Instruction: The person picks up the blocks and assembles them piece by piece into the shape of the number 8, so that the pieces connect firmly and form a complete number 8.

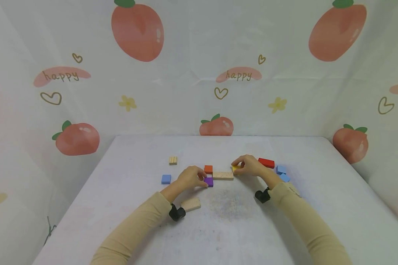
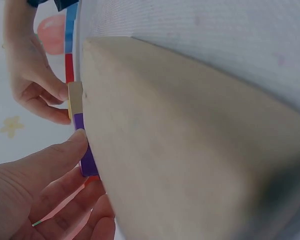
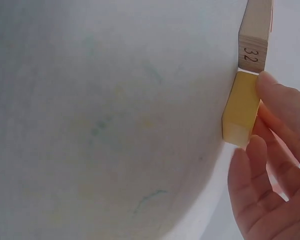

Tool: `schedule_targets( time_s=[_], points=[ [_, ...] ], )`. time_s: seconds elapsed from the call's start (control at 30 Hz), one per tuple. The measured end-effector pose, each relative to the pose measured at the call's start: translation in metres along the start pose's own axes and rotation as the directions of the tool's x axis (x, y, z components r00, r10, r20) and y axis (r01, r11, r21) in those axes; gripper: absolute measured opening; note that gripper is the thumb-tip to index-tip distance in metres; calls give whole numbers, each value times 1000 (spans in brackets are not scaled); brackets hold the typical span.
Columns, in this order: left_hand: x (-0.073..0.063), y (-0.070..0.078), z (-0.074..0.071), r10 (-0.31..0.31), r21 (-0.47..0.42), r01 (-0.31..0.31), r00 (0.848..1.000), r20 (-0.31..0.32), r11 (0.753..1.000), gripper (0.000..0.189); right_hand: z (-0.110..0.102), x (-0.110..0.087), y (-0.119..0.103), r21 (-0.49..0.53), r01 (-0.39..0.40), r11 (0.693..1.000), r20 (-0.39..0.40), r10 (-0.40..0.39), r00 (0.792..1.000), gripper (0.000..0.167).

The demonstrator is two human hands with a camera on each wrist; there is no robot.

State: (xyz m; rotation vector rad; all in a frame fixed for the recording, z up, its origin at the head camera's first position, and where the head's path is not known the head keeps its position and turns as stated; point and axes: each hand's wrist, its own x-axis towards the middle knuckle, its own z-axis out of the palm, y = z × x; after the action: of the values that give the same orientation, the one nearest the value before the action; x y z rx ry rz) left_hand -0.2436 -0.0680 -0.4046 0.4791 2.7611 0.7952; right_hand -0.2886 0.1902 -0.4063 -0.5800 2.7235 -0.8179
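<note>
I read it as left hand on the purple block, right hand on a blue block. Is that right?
Not quite: the right hand is on a yellow block, not a blue one; the right wrist view shows it. The left hand is indeed on the purple block.

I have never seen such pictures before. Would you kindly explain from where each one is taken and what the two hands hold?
There is no machine: a person works bare-handed. The wide picture comes from a camera on the head; the two close ones come from small black cameras on the wrists. On the white table lie an orange block, a red block, blue blocks and plain wooden blocks. The left hand grips a purple block; the right hand pinches a yellow block beside the end of a plain block marked 32.
</note>
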Motion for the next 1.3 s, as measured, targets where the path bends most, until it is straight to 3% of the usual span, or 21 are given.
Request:
schedule_targets(
  time_s=[0.53, 1.3],
  points=[
    [1, -1, 0, -3, -6, 3, 1000, 4, 1000, 30, 0, 0, 3, 46, -22, 999, 17, 21, 1000, 33],
    [-1, 0, -1, -1, -7, 1, 1000, 7, 1000, 30, -1, -1, 1, 21, -14, 1000, 16, 14, 1000, 32]
  ],
)
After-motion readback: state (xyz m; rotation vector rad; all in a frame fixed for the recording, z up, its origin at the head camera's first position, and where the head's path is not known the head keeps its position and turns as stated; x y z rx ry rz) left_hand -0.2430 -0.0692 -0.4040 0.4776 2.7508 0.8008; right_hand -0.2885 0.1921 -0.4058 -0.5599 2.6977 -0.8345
